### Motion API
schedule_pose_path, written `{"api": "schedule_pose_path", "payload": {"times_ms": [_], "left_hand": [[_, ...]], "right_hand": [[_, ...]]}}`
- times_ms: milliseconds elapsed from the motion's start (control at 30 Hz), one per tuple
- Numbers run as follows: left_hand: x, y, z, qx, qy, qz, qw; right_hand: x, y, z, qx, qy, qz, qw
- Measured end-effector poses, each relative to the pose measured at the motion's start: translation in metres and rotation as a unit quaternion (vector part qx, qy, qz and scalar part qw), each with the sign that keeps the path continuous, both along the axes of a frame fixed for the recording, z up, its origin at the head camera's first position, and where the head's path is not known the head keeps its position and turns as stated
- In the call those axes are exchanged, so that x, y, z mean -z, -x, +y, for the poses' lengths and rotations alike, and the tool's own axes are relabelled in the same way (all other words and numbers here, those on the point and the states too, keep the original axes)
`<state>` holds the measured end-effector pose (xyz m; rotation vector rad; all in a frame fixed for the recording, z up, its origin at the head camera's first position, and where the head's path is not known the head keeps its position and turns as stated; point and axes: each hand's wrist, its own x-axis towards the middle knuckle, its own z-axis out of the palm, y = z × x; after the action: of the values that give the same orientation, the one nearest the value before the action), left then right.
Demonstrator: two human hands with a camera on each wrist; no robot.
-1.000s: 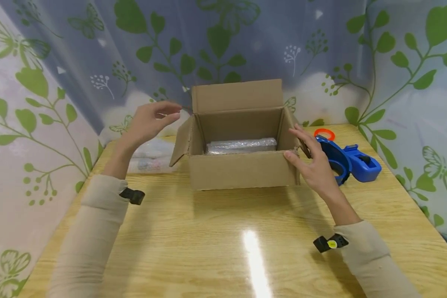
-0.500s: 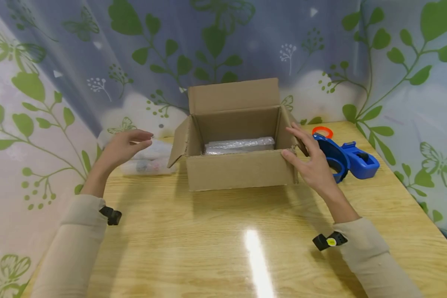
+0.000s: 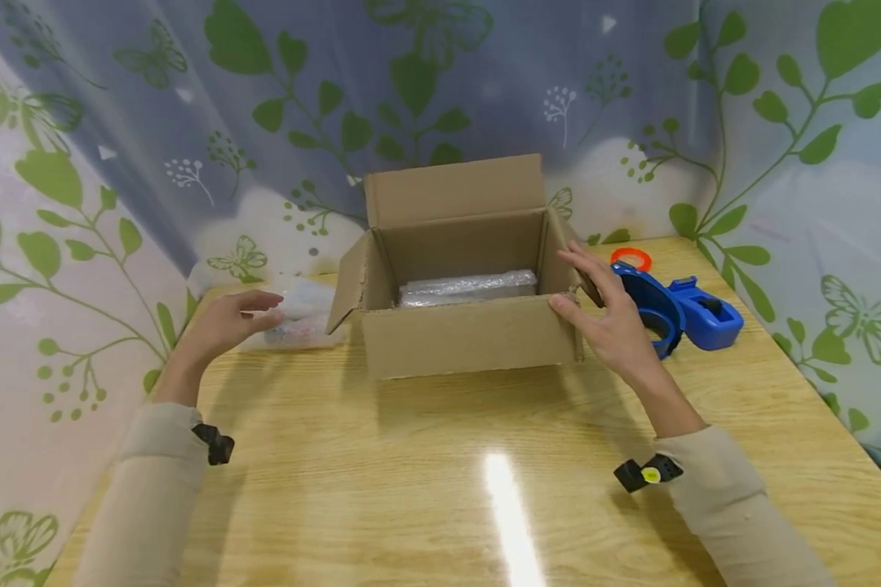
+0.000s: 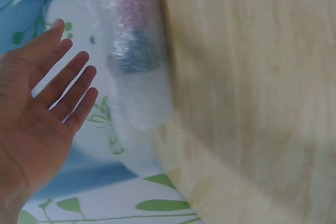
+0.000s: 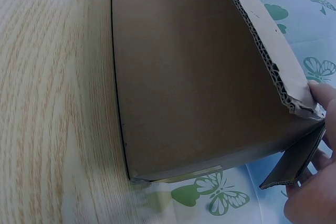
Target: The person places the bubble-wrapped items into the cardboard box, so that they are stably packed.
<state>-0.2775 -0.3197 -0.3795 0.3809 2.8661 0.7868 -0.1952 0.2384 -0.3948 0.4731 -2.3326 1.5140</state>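
An open cardboard box (image 3: 470, 344) stands on the table, its far flap raised and its left flap spread outward. Inside lies a flat thing in bubble wrap (image 3: 470, 289); its lower part is hidden by the front wall. My right hand (image 3: 615, 330) grips the box's right front corner, thumb at the front rim and fingers along the right flap (image 5: 293, 162). Left of the box, my left hand (image 3: 223, 324) hovers with relaxed fingers beside bubble-wrapped packages (image 3: 310, 333). The left wrist view shows its palm and spread fingers apart from a package (image 4: 137, 53) with pink and dark contents.
To the right of the box are a blue tape dispenser (image 3: 714, 319), a dark blue ring-shaped holder (image 3: 668, 314) and an orange ring (image 3: 630, 259). A leaf-patterned curtain (image 3: 440, 81) closes off the back and sides of the wooden table (image 3: 382, 473).
My left hand has moved away from the box's left flap, leftward and down to the bubble-wrapped packages. My right hand keeps its grip on the box corner.
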Motion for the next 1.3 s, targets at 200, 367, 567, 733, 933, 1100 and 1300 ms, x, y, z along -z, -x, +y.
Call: {"api": "schedule_pose_path", "payload": {"times_ms": [200,367,567,733,933,1100,1300], "left_hand": [[0.017,0.002,-0.004,-0.012,-0.004,-0.023,0.9996],[0.024,0.001,-0.004,-0.013,-0.004,-0.030,0.9995],[0.026,-0.003,-0.008,-0.015,0.012,-0.028,0.9994],[0.026,-0.005,-0.011,-0.002,0.038,-0.026,0.9989],[0.030,-0.006,-0.019,0.024,0.035,0.002,0.9991],[0.033,-0.007,-0.022,0.045,0.040,0.024,0.9979],[0.033,-0.009,-0.022,0.056,0.060,0.056,0.9951]], "right_hand": [[0.000,0.000,0.000,-0.004,0.005,-0.001,1.0000],[-0.002,-0.001,0.000,-0.002,0.004,-0.001,1.0000],[-0.004,-0.001,-0.002,0.001,0.001,-0.004,1.0000],[-0.004,-0.002,-0.002,0.003,0.002,-0.012,0.9999],[-0.004,-0.002,-0.001,0.003,0.001,-0.015,0.9999],[-0.003,-0.003,-0.001,0.003,-0.001,-0.018,0.9998],[-0.003,-0.002,-0.002,0.002,0.000,-0.018,0.9998]]}}
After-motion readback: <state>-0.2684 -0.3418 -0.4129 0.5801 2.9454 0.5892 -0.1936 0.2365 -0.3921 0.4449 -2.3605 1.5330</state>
